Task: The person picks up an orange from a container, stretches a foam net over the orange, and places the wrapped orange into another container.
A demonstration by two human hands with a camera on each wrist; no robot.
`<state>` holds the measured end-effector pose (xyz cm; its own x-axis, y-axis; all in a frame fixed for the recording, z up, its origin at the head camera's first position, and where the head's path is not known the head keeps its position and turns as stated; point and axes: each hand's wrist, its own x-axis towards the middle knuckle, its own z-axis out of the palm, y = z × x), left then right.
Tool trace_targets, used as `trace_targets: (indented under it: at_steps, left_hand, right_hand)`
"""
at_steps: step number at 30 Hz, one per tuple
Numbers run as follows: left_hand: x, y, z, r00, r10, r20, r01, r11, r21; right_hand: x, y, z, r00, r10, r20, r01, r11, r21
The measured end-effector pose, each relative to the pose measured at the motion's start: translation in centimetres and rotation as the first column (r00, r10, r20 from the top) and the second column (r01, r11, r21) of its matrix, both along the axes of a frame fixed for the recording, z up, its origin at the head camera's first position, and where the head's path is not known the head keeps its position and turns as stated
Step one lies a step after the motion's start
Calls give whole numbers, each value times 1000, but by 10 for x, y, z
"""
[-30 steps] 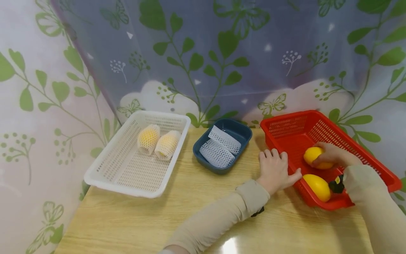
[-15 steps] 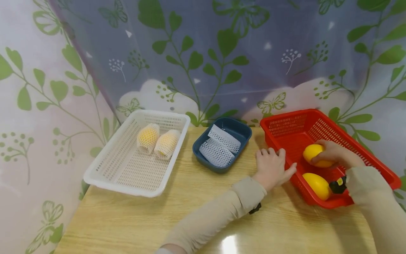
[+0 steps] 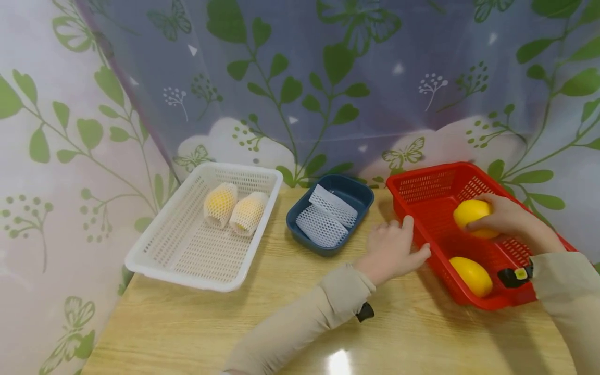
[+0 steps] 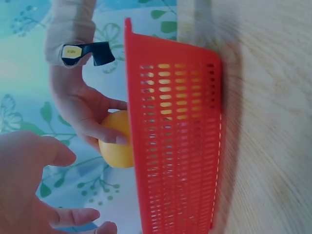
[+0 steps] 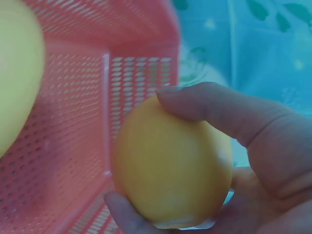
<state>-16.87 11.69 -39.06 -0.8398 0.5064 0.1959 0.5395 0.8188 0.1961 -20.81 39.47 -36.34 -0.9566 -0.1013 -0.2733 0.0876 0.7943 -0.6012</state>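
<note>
My right hand point(image 3: 508, 216) grips a smooth, oval yellow fruit point(image 3: 472, 217) over the red basket point(image 3: 428, 216). In the right wrist view, the thumb lies across the top of that fruit point(image 5: 170, 165) and fingers curl beneath it. A second yellow fruit point(image 3: 472, 276) lies in the near end of the basket. My left hand point(image 3: 389, 247) hovers beside the basket's left rim with its fingers spread and nothing in them. In the left wrist view, the left hand point(image 4: 29, 180) is apart from the basket wall point(image 4: 170, 131).
A white basket point(image 3: 187, 260) at the left holds two yellow fruits in foam nets point(image 3: 247, 213). Between the baskets stands a dark blue tray point(image 3: 358, 195) with white foam net sleeves point(image 3: 323, 226). All stand on a wooden table point(image 3: 281, 307) against a patterned curtain point(image 3: 300, 78).
My right hand has raised the yellow fruit from the basket's floor, moving slightly away from me. My left hand has come off the basket's rim and drawn back to the left.
</note>
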Motion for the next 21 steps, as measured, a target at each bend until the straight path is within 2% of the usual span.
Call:
trace_targets:
  at_steps: [3,5,8,13,18,21]
  left_hand:
    - [3,-14,0,998,-62,16,60,992,112]
    - [4,-24,-1,993,-104,50,92,975,203]
    - [9,-37,-5,982,-152,114,107,937,333]
    - [21,-57,-16,961,-199,193,82,868,490]
    - [32,-73,-38,936,-278,217,83,773,629]
    - [39,-80,-54,917,-324,231,68,699,712]
  right_hand:
    - [4,-7,7,999,1,-45,-1,1000,4]
    - [8,-12,12,997,3,-77,-1,1000,17]
    - [16,-21,20,994,12,-110,-9,1000,28]
    - [29,-38,35,985,27,-172,-23,999,28]
    - [42,-61,45,968,35,-249,-34,999,7]
    - [51,-75,49,955,42,-293,-47,999,-10]
